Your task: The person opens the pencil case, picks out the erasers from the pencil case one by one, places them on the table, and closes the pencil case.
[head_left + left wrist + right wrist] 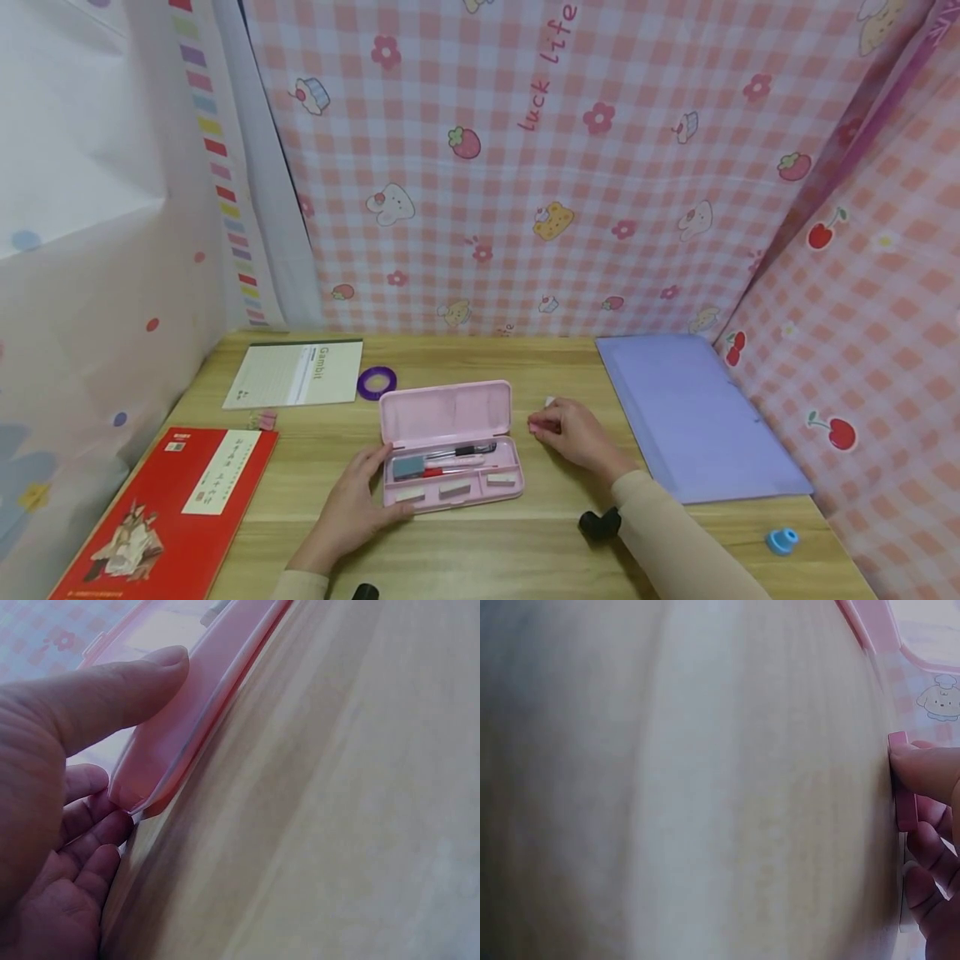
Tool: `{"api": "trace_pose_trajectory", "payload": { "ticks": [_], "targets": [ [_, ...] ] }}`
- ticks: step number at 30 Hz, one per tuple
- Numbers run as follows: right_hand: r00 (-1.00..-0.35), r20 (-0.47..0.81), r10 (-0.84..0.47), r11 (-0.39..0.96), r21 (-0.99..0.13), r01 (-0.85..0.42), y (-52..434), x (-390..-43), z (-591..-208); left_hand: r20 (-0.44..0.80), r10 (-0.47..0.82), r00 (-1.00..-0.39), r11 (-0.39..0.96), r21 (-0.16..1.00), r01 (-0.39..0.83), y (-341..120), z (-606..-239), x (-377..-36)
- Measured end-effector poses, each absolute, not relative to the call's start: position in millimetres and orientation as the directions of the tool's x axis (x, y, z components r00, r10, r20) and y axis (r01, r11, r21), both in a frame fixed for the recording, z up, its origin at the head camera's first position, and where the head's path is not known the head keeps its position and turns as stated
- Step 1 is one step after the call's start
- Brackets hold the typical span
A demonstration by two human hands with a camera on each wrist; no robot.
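An open pink pencil case (450, 450) lies mid-table with pens, a grey-blue block (408, 466) and several small pale pieces in its tray. My left hand (358, 493) rests flat at the case's front left corner. Its thumb (112, 690) lies on the pink rim (169, 742) and the fingers lie on the wood beside it. Right of the case, my right hand (564, 429) pinches a small flat pink piece (534, 427) against the tabletop; the same pink piece (904, 784) shows under my fingertips (930, 761). A tiny white bit (550, 402) lies just beyond that hand.
On the wooden table (525, 517) are a lavender folder (697, 412) at the right, a small blue object (782, 541) near the front right, a red book (172, 508) front left, a pale notebook (296, 372), a purple tape ring (377, 382) and pink clips (262, 421). Patterned cloth walls enclose three sides.
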State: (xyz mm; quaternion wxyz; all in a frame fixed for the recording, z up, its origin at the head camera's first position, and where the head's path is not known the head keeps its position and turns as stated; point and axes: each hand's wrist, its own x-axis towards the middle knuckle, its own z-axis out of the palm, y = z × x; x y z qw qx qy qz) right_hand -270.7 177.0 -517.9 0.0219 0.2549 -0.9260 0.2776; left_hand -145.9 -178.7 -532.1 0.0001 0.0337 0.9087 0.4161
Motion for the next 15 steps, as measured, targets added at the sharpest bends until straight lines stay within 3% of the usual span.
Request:
{"api": "trace_pose_trajectory", "payload": {
  "ticks": [4, 10, 15],
  "targets": [
    [-0.874, 0.177, -0.453, 0.714, -0.514, -0.475, 177.3, -269.2, -516.6, 0.029, 0.061, -0.998, 0.647, 0.76, 0.062, -178.7, -534.2, -145.3],
    [-0.922, 0.173, -0.346, 0.692, -0.617, -0.376, 172.5, -261.9, -499.5, 0.036, 0.068, -0.997, 0.647, 0.759, 0.071, -178.7, -534.7, -145.3],
    [-0.876, 0.227, -0.426, 0.647, -0.6, -0.47, 149.3, -247.8, -473.8, 0.042, 0.065, -0.997, 0.65, 0.756, 0.074, -179.7, -532.0, -145.9]
  ]
}}
